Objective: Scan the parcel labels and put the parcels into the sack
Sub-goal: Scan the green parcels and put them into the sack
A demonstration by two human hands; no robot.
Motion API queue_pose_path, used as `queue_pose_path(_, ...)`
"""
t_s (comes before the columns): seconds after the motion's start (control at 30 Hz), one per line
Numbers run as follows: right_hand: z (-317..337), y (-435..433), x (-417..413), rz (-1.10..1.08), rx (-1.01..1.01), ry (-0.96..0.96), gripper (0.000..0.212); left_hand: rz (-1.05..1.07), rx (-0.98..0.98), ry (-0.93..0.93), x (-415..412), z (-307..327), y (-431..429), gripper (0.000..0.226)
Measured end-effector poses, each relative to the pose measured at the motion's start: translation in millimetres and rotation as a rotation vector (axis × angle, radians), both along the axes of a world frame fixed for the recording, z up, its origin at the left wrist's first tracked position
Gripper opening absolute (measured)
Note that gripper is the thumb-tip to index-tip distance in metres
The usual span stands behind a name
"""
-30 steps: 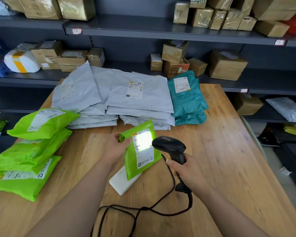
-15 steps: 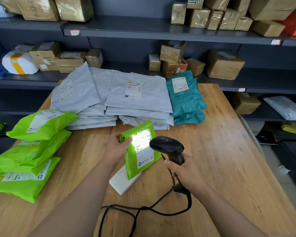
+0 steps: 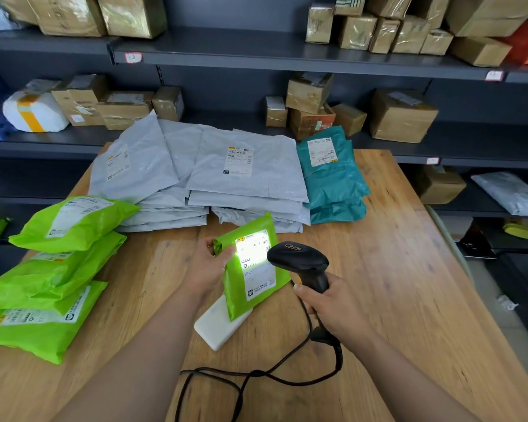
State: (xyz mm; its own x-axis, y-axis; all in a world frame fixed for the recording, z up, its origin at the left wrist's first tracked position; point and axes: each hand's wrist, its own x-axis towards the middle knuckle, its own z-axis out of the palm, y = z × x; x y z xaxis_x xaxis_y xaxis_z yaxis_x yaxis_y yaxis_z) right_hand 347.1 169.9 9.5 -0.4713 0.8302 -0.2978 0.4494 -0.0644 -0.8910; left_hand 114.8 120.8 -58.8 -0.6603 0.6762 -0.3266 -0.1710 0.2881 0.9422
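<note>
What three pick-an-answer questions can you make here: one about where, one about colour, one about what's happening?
1. Where is the teal parcel stack? A floor; B right of the grey parcel stacks; C shelf.
2. What colour is the parcel in the left hand? A red; B grey; C green.
3. What is the scanner doing? A lying unused; B lighting the label; C hanging up.
1 B: it sits beside them on the table. 2 C: bright green wrapper. 3 B: the right hand grips it; the label glows.
</note>
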Motion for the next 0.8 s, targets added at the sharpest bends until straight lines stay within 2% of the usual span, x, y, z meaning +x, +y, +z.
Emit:
queue_pose_path(0.33,-4,4,2,0.003,0.005,-0.005,0.019,0.0,-0.002,-0.001,3,2,3,0.04)
queue_pose_path(0.53,-6,7,4,-0.005,-0.007,-0.012,0.015,0.007,0.022,-0.007,9,7,7,0.028)
queue_pose_path(0.8,-8,9,6,-0.018,-0.007,-0.005,0.017,0.022,0.03,-0.025,16,12,9,0.031)
